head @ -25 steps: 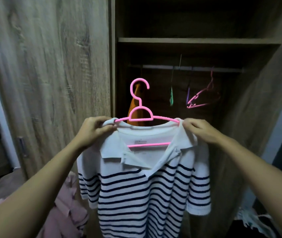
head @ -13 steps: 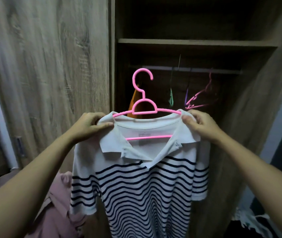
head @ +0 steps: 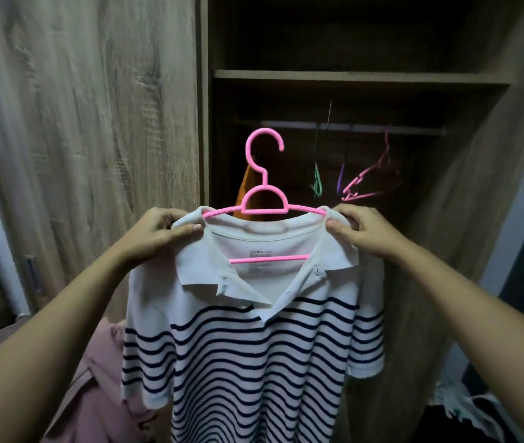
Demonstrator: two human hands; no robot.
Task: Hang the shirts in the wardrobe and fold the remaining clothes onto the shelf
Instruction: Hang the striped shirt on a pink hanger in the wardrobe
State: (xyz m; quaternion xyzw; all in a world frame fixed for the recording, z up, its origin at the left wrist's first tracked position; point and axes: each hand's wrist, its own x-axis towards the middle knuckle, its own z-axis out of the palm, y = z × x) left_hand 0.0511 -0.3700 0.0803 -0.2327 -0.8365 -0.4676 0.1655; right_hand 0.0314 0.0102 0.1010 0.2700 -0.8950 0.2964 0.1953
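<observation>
Striped shirt (head: 254, 362) is mounted on the pink hanger (head: 264, 199), held up before the open wardrobe, short of the rail (head: 366, 127). Your left hand (head: 155, 233) and right hand (head: 366, 231) each pinch a shoulder. Hooking is not yet done. An orange garment (head: 243, 193) apparently hangs inside; pink clothes (head: 94, 394) await folding.

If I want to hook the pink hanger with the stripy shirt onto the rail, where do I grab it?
I'd grab the pink hanger by its bare neck, just under the hook, coming from your side with one hand. The striped shirt covers both arms, where the left hand and right hand pinch it now; only the neck stands free and upright.
</observation>
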